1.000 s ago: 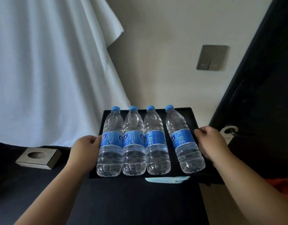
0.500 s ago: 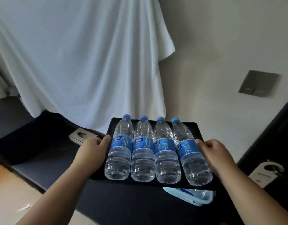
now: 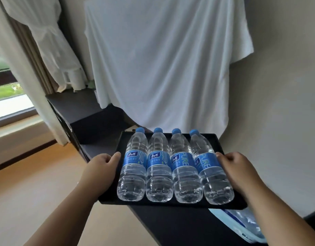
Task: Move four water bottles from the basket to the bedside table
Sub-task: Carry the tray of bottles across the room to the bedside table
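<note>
Over the near end of a long dark counter (image 3: 170,226), I see the shallow black basket (image 3: 123,142) gripped at both sides. The left hand (image 3: 101,167) clasps its left edge, thumb lying along the rim and fingers curled underneath. The right hand (image 3: 236,167) grasps the right edge the same way, thumb just beside the label of the rightmost bottle (image 3: 210,169). I cannot tell whether the basket's underside touches the counter. Its near left corner juts out past the counter's front edge, above the wooden floor (image 3: 37,183).

All four bottles lie flat in the basket, side by side and touching, blue caps toward the far edge and bases toward the near edge. From the left edge they run: the leftmost bottle (image 3: 133,166), the second bottle (image 3: 159,167), the third bottle (image 3: 184,169), then the rightmost one. Each is clear with a blue label.

Under the basket's near right corner a pale blue package (image 3: 242,221) lies on the counter, too blurred for me to make out.

Behind the counter a large white sheet (image 3: 162,59) hangs against the beige wall (image 3: 286,86), its lower hem dropping behind the basket's far edge. To the left a tied white curtain (image 3: 52,41) hangs beside a window (image 3: 4,86) showing greenery outside.
</note>
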`<move>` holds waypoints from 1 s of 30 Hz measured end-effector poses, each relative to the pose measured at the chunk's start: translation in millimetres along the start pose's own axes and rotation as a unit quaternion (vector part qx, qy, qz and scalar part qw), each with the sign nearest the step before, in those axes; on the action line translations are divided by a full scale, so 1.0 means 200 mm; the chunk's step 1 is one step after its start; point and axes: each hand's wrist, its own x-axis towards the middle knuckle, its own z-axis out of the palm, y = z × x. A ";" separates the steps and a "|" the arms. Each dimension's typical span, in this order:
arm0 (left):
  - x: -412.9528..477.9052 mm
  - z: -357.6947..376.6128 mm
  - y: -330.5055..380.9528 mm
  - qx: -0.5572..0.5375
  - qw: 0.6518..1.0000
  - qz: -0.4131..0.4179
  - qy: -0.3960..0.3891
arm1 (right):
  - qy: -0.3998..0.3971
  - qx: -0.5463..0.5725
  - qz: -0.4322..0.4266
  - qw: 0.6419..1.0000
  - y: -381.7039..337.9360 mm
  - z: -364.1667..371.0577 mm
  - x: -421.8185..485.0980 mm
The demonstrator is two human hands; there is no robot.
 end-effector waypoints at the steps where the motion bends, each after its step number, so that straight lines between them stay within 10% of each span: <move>1: -0.01 -0.03 -0.03 -0.003 1.000 -0.005 0.005 | -0.009 -0.002 -0.007 1.000 -0.03 0.03 0.00; 30: 0.69 -1.14 -1.47 0.006 0.974 -0.167 0.151 | -0.187 -0.029 -0.148 0.971 -1.44 1.84 0.05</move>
